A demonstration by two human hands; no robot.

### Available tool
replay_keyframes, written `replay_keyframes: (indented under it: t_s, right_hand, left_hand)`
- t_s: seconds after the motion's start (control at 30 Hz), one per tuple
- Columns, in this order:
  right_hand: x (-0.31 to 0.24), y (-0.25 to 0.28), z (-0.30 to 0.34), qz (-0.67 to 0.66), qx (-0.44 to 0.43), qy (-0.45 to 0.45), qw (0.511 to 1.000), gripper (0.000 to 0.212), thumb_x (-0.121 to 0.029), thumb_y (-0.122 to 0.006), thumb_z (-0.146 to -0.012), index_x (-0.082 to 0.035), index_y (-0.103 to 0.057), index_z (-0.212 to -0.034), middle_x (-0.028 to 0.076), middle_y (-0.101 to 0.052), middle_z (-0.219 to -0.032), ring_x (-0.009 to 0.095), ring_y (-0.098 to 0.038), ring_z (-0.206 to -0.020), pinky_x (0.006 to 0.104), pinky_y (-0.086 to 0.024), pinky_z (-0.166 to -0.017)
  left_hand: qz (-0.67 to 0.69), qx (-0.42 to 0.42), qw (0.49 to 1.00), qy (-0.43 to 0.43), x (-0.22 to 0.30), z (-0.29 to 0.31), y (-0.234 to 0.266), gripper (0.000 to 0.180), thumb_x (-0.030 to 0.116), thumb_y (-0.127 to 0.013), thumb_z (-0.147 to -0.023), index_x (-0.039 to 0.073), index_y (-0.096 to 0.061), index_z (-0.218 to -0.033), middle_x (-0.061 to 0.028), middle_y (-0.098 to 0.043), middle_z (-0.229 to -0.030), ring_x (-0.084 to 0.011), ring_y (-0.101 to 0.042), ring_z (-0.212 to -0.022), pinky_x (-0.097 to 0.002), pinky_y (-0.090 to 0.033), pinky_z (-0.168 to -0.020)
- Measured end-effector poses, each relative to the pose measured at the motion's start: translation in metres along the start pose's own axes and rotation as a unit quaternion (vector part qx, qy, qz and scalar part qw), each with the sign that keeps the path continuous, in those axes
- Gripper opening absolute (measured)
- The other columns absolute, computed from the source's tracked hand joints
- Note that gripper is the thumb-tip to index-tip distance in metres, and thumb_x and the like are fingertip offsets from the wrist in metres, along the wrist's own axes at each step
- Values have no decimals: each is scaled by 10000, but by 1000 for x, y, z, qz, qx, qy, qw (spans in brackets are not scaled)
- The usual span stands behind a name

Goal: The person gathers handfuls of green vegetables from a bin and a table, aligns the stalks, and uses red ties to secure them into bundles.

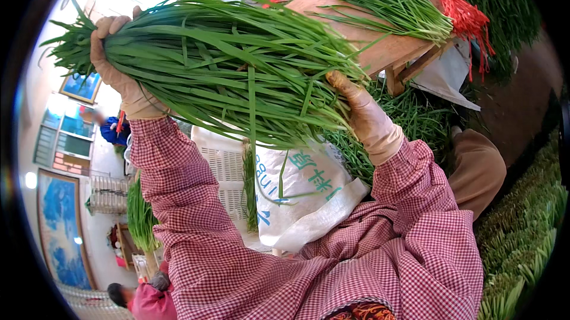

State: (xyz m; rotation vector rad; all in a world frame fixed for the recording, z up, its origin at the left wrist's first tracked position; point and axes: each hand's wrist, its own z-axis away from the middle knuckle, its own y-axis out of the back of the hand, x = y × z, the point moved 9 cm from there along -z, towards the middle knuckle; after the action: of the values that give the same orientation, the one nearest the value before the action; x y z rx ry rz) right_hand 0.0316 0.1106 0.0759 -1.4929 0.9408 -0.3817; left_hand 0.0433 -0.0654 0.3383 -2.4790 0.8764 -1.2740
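A large bunch of garlic chives [231, 64] is held up in front of me, lying across between both hands. My left hand [122, 79], in a thin pale glove, is closed round the leafy end at the left. Leaf tips stick out beyond its fingers. At the stem end on the right, my right hand [371, 118] grips the bunch, its gloved thumb on top and stained brown. Its other fingers are hidden behind the stems. Some long leaves hang loose below. Over my lap lies a white woven sack [309, 192] with printing on it.
A wooden bench [371, 46] at the upper right carries a smaller chive bunch [395, 11] and red plastic ties [454, 2]. Chive heaps [522, 243] line the right side. Left stand a white crate [222, 162], a person in pink [155, 299] and another in blue [113, 131].
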Motion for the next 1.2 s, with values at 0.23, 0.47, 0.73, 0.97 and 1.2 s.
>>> replay_keyframes:
  t_s: [0.23,0.47,0.73,0.97,1.2]
  right_hand:
    - [-5,6,24,9,8,54,998,370,-250,-602,-813,-48,-515,-1110,62,-571,-1050,161,-560,-933,297,-470,-815]
    - [-7,-19,20,111,-88,31,989,351,-239,-588,-828,-35,-518,-1104,70,-570,-1059,158,-556,-959,296,-466,-830]
    - [-22,-32,20,186,-114,46,975,320,-297,-602,-802,-37,-542,-979,56,-554,-1035,143,-549,-935,266,-442,-827]
    - [-16,-4,54,322,-199,-28,925,282,-329,-531,-847,-49,-515,-827,0,-492,-709,105,-484,-659,235,-402,-585]
    - [-43,271,169,715,260,-356,542,389,-362,-523,-837,-37,-510,-1052,137,-589,-766,151,-560,-563,262,-439,-532]
  left_hand:
    - [-3,16,1000,5,0,2,10,68,113,-465,-819,130,-409,-784,34,-420,-728,-123,-440,-764,-354,-211,-1054]
    - [-85,37,996,-20,-4,7,3,58,114,-468,-827,132,-423,-794,37,-457,-755,-108,-484,-801,-360,-261,-1038]
    - [-380,83,903,-183,-15,27,-15,141,146,-445,-871,51,-512,-951,-16,-569,-900,-118,-553,-858,-330,-464,-867]
    - [-455,177,869,-82,33,9,46,210,129,-382,-890,33,-568,-910,-90,-596,-813,-163,-589,-751,-262,-517,-651]
    - [-474,177,861,-55,46,-3,51,223,139,-365,-892,8,-536,-953,-87,-573,-890,-200,-588,-823,-295,-524,-740]
